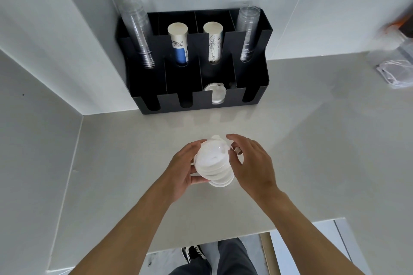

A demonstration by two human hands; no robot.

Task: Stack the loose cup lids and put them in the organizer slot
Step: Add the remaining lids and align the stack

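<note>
Head view: both hands' fingers [194, 145] around lid stack [212, 163], clear counter [312, 140] before black organizer [178, 80].

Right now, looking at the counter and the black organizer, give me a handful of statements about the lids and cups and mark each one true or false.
1. Both hands hold the stack of lids above the counter. True: the left hand grips one side and the right hand the other.
2. The organizer has no lids in it. False: some white lids already sit in a lower front slot.
3. Two stacks of paper cups stand in the middle upper slots. True.
4. The clear plastic cups lie loose on the counter. False: they stand stacked in the outer upper slots.
5. The held stack is already in a slot. False: it is well in front of the organizer.
</note>
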